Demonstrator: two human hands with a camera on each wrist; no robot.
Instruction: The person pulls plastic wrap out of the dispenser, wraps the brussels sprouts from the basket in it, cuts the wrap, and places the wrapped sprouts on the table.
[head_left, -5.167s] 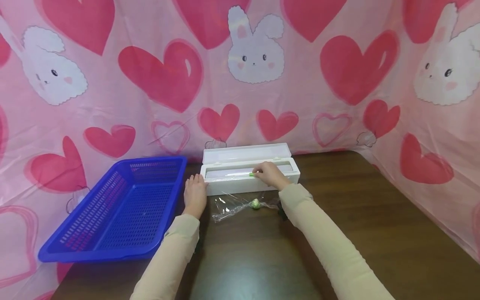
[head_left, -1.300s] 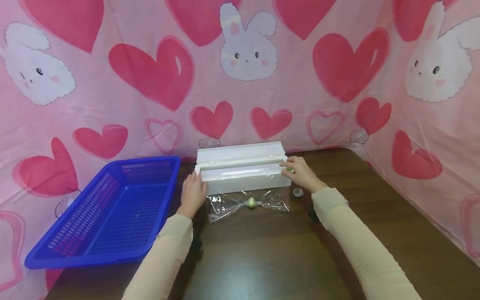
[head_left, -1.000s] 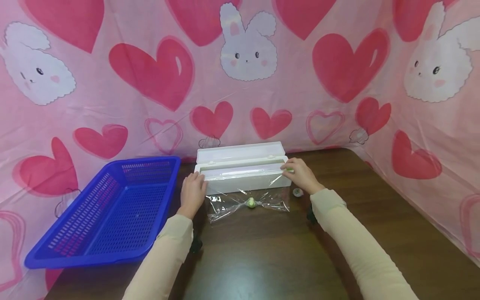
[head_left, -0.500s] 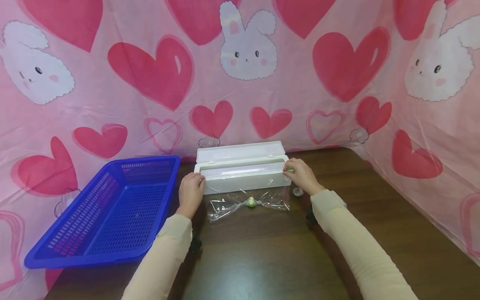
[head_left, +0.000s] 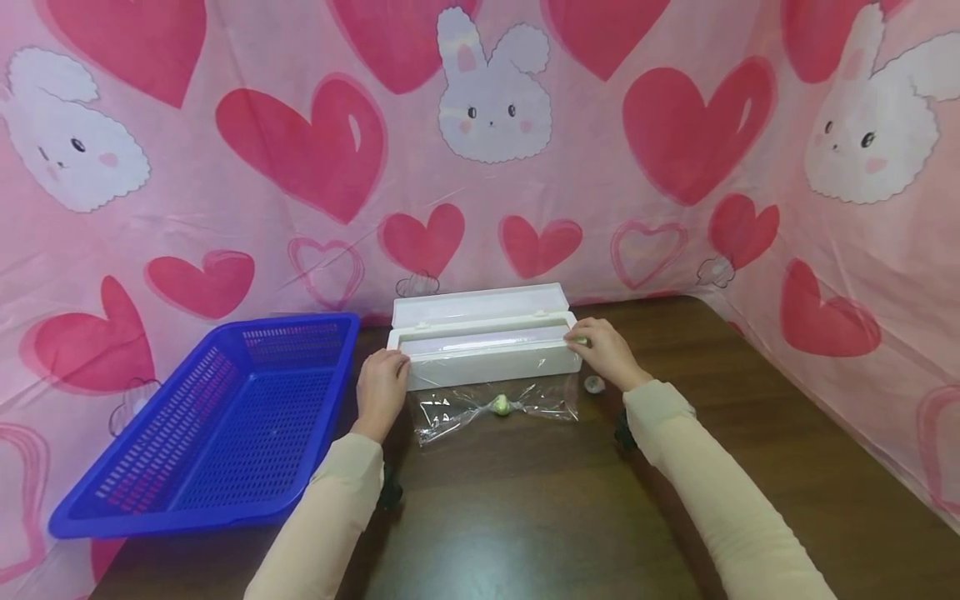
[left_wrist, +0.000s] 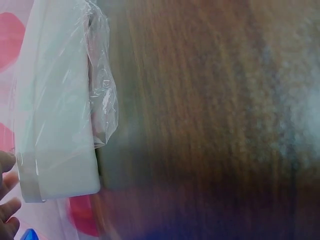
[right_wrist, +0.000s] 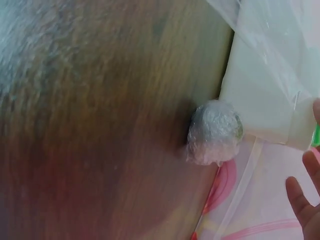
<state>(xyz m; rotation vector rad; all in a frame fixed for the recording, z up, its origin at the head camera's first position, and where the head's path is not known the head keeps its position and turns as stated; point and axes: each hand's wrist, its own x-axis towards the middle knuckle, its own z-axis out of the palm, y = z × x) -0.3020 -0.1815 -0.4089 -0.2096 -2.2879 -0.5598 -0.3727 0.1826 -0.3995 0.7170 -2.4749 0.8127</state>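
Note:
A white cling film dispenser box [head_left: 487, 368] stands at the back of the table with its lid up. Clear cling film [head_left: 450, 408] drapes over its front onto the table. On that film lies a small round pale-green item [head_left: 501, 405], its kind unclear. My left hand [head_left: 381, 390] holds the box's left end, fingers bent over the corner; the left wrist view shows only fingertips [left_wrist: 9, 212]. My right hand [head_left: 609, 354] pinches the green slide cutter [right_wrist: 316, 136] at the right end. Beside that end sits a film-wrapped ball [right_wrist: 215, 132], showing a little green.
A blue plastic basket [head_left: 341, 400] with slotted sides stands at the left of the brown wooden table [head_left: 510, 508]. A pink heart-and-rabbit curtain [head_left: 562, 175] hangs close behind the box and along the right side.
Over five seconds my right hand moved from the box's middle to its right end with the green slide cutter. More recently my left fingers went from lying flatter to bending at the left corner.

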